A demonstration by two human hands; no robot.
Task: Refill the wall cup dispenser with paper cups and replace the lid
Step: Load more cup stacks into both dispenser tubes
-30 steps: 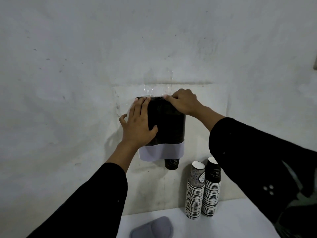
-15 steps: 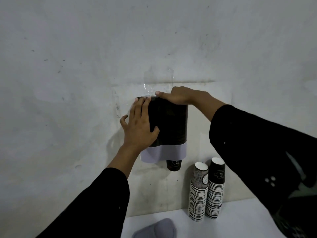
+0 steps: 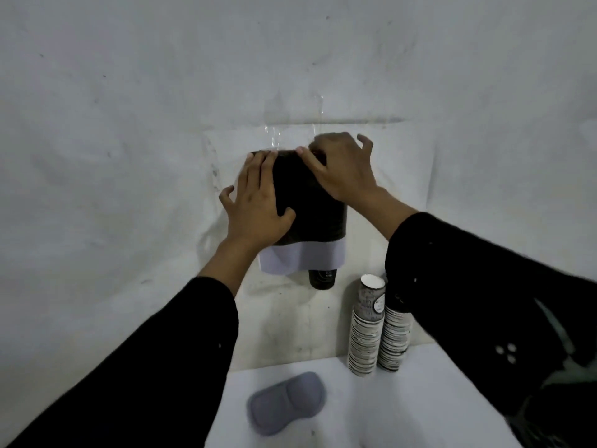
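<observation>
A dark cup dispenser [image 3: 315, 208] with a pale lower band is fixed to the white wall [image 3: 129, 124]. The bottom of a black cup [image 3: 322, 279] sticks out beneath it. The left hand [image 3: 258, 205] lies flat against the dispenser's left side, fingers spread wide and pointing up to its top edge, gripping nothing. The right hand [image 3: 342, 169] rests on the top right corner, fingers bent over the upper edge; whether it pinches anything there cannot be told. On the white counter [image 3: 403, 409] below stand two stacks of paper cups [image 3: 366, 331], touching each other, just right of the dispenser. A grey oval lid [image 3: 286, 403] lies flat on the counter, well apart from the dispenser.
</observation>
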